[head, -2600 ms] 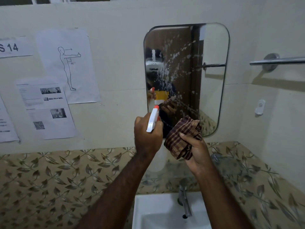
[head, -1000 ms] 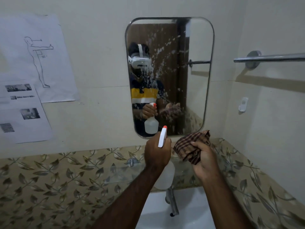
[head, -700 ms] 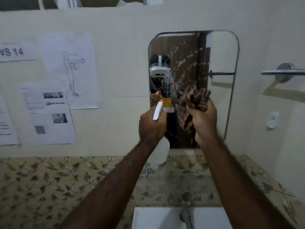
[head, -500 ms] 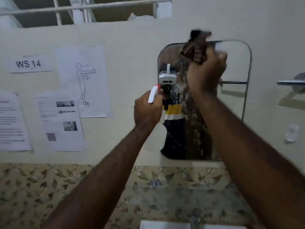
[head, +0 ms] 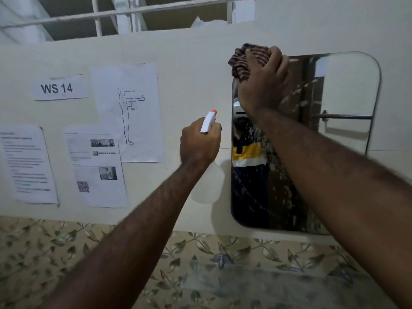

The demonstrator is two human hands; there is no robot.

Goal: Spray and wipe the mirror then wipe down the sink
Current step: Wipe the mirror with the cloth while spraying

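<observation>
A rounded wall mirror (head: 338, 139) hangs at the right, with white spray droplets across its glass. My right hand (head: 265, 85) presses a bunched brown checked cloth (head: 243, 61) against the mirror's top left corner. My left hand (head: 199, 142) grips a white spray bottle (head: 208, 181) with a red-tipped nozzle, held just left of the mirror's edge. The bottle's body hangs below my fist. The sink is out of view.
Printed paper sheets (head: 127, 112) and a "WS 14" label (head: 59, 88) are stuck to the cream wall at the left. A leaf-patterned tile band (head: 66, 253) runs below, with a clear glass shelf (head: 267, 284) under the mirror. Window bars (head: 133, 12) show above the wall.
My right hand rose with the cloth from below the mirror to its top left corner. The view tilted up and the sink dropped out of sight. My left hand kept the bottle.
</observation>
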